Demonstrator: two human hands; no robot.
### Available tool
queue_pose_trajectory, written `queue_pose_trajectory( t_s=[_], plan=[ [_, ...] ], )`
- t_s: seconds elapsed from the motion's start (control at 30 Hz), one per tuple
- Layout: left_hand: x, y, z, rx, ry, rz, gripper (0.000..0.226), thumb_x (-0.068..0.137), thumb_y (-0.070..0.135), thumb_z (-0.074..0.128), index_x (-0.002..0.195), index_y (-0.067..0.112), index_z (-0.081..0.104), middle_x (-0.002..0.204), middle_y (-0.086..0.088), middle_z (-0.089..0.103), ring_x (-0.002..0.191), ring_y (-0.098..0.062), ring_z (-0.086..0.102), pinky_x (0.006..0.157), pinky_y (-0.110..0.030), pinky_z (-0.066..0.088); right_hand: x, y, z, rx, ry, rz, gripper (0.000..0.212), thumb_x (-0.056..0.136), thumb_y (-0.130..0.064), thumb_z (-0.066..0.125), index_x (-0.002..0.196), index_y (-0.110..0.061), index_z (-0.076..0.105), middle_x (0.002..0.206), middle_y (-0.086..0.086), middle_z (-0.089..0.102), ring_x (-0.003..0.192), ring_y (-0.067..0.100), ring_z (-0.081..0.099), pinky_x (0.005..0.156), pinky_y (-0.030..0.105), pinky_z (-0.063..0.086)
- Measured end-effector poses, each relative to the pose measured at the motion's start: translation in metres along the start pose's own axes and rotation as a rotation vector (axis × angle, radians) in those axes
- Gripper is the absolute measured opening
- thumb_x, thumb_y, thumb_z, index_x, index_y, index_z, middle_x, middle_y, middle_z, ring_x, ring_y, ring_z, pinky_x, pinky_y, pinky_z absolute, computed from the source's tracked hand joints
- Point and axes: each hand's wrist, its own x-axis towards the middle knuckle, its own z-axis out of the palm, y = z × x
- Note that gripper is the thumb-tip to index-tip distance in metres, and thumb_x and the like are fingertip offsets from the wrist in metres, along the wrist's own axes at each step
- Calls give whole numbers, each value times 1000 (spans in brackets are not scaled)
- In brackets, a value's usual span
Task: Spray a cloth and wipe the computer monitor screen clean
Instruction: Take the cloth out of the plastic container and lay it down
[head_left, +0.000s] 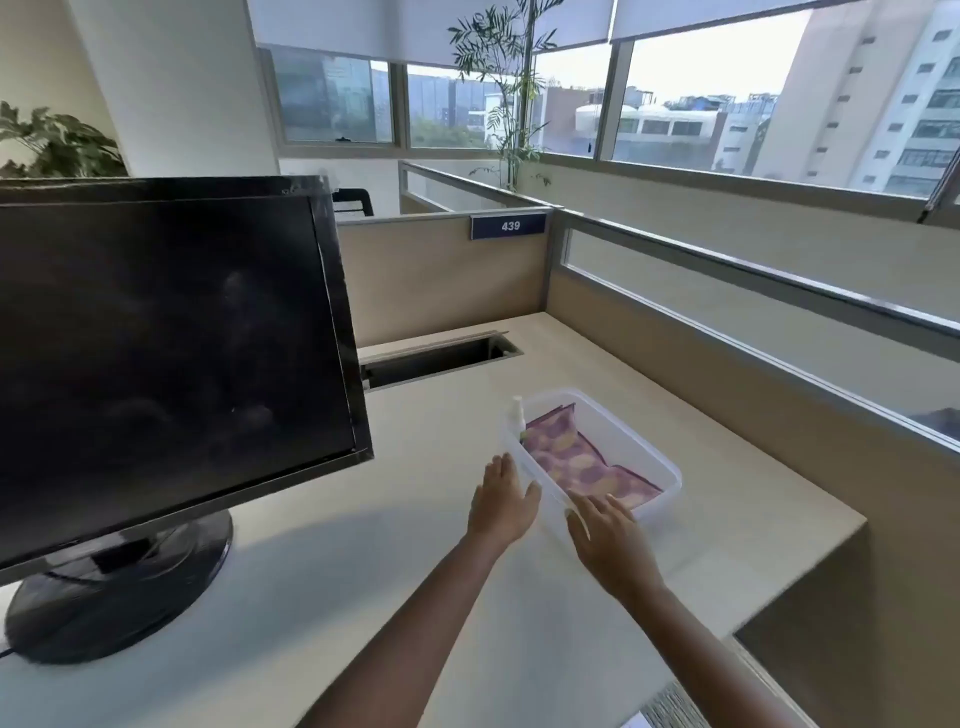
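Note:
A black computer monitor (166, 332) with a dark screen stands on a round base at the left of the desk. To its right lies a clear plastic tub (631, 441) holding a folded purple and yellow cloth (571, 460) and a small white spray bottle (517, 413) at its far left corner. My left hand (501, 499) is beside the tub's near left wall, fingers straight. My right hand (610, 530) lies over the tub's near end with fingers spread, holding nothing.
The pale desk (415, 597) is fenced by beige partitions (727, 374) at the back and right. A cable slot (441, 356) opens behind the tub. The desk's right edge drops off near the tub. Plants stand by the windows.

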Motion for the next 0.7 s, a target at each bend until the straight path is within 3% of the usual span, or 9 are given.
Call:
queue_pose_trajectory(
  t_s=[0.1, 0.17, 0.27, 0.37, 0.47, 0.6, 0.7],
  plan=[
    [13, 4, 1, -1, -10, -15, 63, 98, 35, 34, 147, 6, 7, 158, -11, 6, 146, -23, 8, 117, -38, 15, 8, 3, -6, 45, -38, 15, 29, 98, -21, 36, 104, -8, 62, 98, 12, 70, 93, 30, 63, 82, 32, 41],
    [24, 9, 1, -7, -12, -25, 64, 98, 34, 34, 147, 5, 6, 158, -11, 4, 146, -23, 6, 117, -38, 15, 17, 6, -12, 24, -165, 67, 32, 99, -26, 33, 88, -10, 59, 91, 13, 68, 87, 32, 62, 67, 33, 38],
    [36, 17, 3, 5, 15, -23, 65, 97, 32, 35, 146, 4, 3, 158, -13, 2, 146, -23, 4, 117, -38, 14, 39, 19, -17, 80, -290, 73, 32, 96, -21, 36, 70, -16, 54, 88, 12, 65, 85, 31, 62, 66, 32, 41],
    [48, 21, 7, 19, 36, -43, 65, 97, 30, 36, 146, 3, 2, 158, -14, 0, 146, -23, 5, 116, -37, 15, 66, 36, -13, 19, -321, 33, 28, 94, -22, 40, 102, -10, 64, 111, 11, 65, 102, 28, 60, 84, 32, 45],
    [52, 22, 16, 86, 41, -70, 65, 97, 28, 37, 146, 3, 2, 157, -15, -4, 146, -25, 6, 116, -39, 16, 91, 52, 0, -51, -488, 51, 43, 95, -30, 40, 132, -7, 43, 139, 12, 46, 125, 27, 46, 103, 38, 39],
    [53, 21, 30, 208, 120, -94, 63, 97, 27, 32, 146, 2, 2, 157, -17, -5, 145, -25, 9, 115, -39, 19, 118, 64, 23, -92, -697, 69, 82, 91, -46, 46, 147, -4, 1, 157, 13, -3, 145, 29, -2, 116, 50, 16],
    [53, 22, 36, 240, 149, -113, 59, 98, 22, 28, 146, 3, 0, 157, -16, -5, 145, -24, 8, 116, -39, 17, 129, 66, 35, -157, -837, 87, 96, 87, -57, 46, 146, -6, -11, 156, 12, -15, 144, 29, -14, 117, 52, 7]
  ],
)
